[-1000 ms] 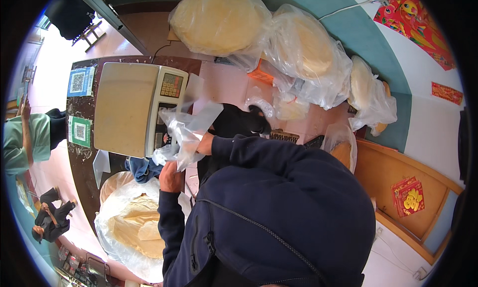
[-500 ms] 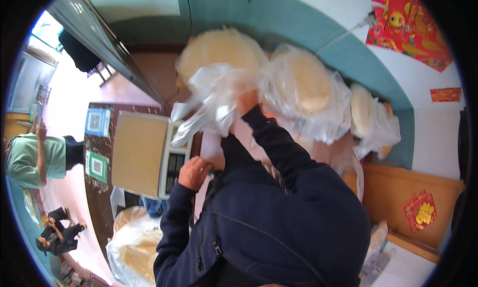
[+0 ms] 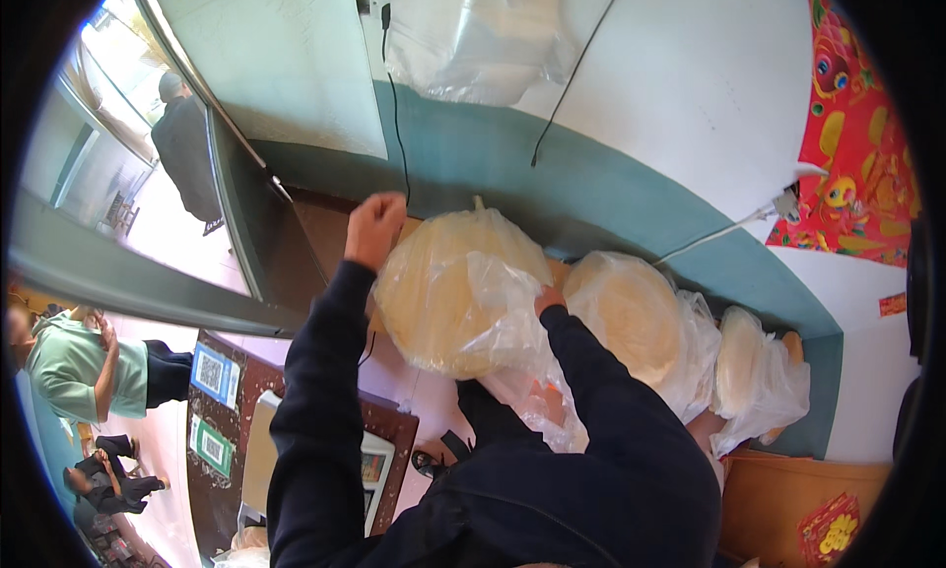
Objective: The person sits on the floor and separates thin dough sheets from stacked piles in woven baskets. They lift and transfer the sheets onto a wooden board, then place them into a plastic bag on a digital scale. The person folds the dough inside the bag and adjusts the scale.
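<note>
A large, pale, round stack that looks like flatbreads point(image 3: 434, 302) stands before me with a clear plastic bag point(image 3: 498, 282) draped over its right part. At the stack's right edge, my right hand point(image 3: 549, 299) is closed on the bag, its fingers partly hidden by the sleeve. My left hand point(image 3: 375, 229) is raised at the stack's far left edge, fingers curled; whether plastic is pinched in them does not show.
More bagged pale rounds point(image 3: 626, 317) and a smaller bagged stack point(image 3: 739, 361) line the wall to the right. A scale point(image 3: 375, 469) sits on the dark counter point(image 3: 402, 422) at left. A metal-framed partition point(image 3: 227, 307) stands beyond it. Other people, one in a green shirt point(image 3: 74, 366), are at far left.
The crumpled plastic held over the stack now lies spread across it. My left hand went from beside the scale to the stack's far left edge; my right moved to its right edge. The view shifted toward the wall.
</note>
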Demonstrator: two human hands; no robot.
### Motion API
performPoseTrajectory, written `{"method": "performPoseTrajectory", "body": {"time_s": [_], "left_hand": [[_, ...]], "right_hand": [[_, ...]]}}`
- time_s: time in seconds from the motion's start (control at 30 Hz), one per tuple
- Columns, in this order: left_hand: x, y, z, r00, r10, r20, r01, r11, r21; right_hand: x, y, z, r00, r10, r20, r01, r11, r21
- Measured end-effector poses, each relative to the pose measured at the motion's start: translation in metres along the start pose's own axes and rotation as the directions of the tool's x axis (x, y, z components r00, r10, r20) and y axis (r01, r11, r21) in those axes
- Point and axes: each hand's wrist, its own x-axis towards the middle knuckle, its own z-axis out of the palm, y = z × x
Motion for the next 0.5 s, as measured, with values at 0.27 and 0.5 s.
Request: {"method": "performPoseTrajectory", "body": {"time_s": [0.27, 0.5], "left_hand": [[0.157, 0.055, 0.069, 0.967, -0.255, 0.007, 0.151, 0.551, -0.821], [0.072, 0.133, 0.157, 0.948, 0.244, -0.203, -0.299, 0.904, -0.307]], "right_hand": [[0.015, 0.031, 0.010, 0.978, 0.120, 0.171, -0.114, 0.992, -0.048], [0.028, 0.015, -0.027, 0.990, 0.093, 0.103, -0.097, 0.995, 0.037]]}}
